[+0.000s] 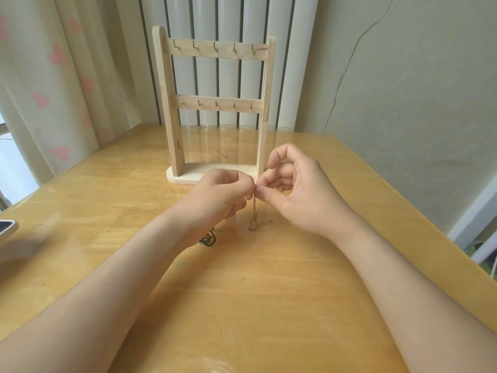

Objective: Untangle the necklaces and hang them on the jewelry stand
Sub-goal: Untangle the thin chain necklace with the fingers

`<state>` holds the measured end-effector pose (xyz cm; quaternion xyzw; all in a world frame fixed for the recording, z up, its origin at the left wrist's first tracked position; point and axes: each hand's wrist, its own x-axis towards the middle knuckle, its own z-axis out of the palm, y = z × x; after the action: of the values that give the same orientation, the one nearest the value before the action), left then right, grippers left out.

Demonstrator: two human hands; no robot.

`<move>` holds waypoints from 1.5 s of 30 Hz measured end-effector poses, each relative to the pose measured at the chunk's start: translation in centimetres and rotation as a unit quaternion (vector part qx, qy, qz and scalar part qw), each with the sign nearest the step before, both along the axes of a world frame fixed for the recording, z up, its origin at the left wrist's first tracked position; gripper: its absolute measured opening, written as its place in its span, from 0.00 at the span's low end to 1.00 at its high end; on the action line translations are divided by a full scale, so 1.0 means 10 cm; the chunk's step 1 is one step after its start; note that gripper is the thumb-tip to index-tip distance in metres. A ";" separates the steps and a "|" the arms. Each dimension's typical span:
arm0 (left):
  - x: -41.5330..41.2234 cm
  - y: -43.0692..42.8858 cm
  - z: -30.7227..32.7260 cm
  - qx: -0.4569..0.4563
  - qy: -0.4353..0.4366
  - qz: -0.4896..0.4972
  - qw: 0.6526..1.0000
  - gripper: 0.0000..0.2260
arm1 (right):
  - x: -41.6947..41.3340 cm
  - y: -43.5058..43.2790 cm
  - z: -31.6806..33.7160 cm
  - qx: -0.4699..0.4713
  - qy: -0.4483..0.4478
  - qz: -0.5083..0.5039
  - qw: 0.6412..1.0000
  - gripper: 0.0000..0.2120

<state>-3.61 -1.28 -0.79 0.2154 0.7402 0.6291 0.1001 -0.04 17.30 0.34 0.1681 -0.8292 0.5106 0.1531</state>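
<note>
The left hand (215,195) and the right hand (298,189) are meeting fingertip to fingertip above the wooden table (242,292), each pinching the top of a thin pale chain necklace (254,211) that is hanging down to the tabletop. A dark cord necklace (208,239) is lying bunched beside the left wrist. The wooden jewelry stand (215,48) is standing upright just behind the hands, its two rails of hooks (216,103) facing the person.

What you can't make out from here
The thin chain (254,211) hanging from your fingers (266,196) is blurred, its links too fine to tell; your left hand (217,200) covers part of the dark cord (208,239); a grey object (6,230) is cut off at the left edge.
</note>
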 end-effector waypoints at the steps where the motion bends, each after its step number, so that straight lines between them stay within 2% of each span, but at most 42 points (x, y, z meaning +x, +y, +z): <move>1: 0.00 0.00 0.00 -0.017 0.008 0.000 1.000 0.09 | 0.00 0.01 0.01 0.008 -0.002 -0.003 1.000 0.19; 5: 0.02 0.01 -0.02 -0.069 0.050 -0.012 0.996 0.06 | 0.02 0.06 0.05 0.018 -0.027 -0.005 0.999 0.22; 10: 0.04 -0.01 -0.03 -0.099 0.079 -0.020 0.992 0.07 | 0.01 0.09 0.06 0.007 -0.070 0.001 0.998 0.18; 15: 0.06 0.01 -0.02 -0.097 0.090 -0.014 0.991 0.08 | 0.01 0.07 0.04 0.007 -0.029 -0.044 0.999 0.13; 21: 0.05 0.01 -0.02 -0.095 0.109 -0.004 0.989 0.08 | 0.03 0.05 0.06 0.004 -0.052 -0.037 0.998 0.14; 25: 0.07 0.01 -0.03 -0.126 0.144 -0.004 0.982 0.08 | 0.02 0.05 0.05 0.012 -0.055 -0.029 0.998 0.16; 30: 0.10 0.02 -0.03 -0.192 0.187 -0.011 0.963 0.09 | 0.01 0.04 0.03 0.031 -0.093 -0.001 0.995 0.17; 33: 0.12 0.02 -0.04 -0.239 0.263 -0.012 0.934 0.08 | -0.01 0.04 0.03 0.026 -0.131 0.015 0.991 0.18; 37: 0.08 0.01 -0.10 -0.248 0.370 0.011 0.895 0.05 | -0.01 0.05 0.04 0.005 -0.163 0.008 0.987 0.19; 39: 0.05 0.01 -0.12 -0.248 0.388 0.036 0.887 0.03 | -0.01 0.06 0.04 -0.001 -0.168 -0.003 0.986 0.19; 45: 0.05 0.03 -0.03 -0.174 0.273 0.064 0.944 0.07 | -0.03 0.10 0.05 -0.004 -0.149 -0.031 0.988 0.19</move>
<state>-3.06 -0.98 -1.09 0.3100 0.8492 0.4131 -0.1103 -0.33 18.34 0.83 0.0638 -0.8456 0.5281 0.0445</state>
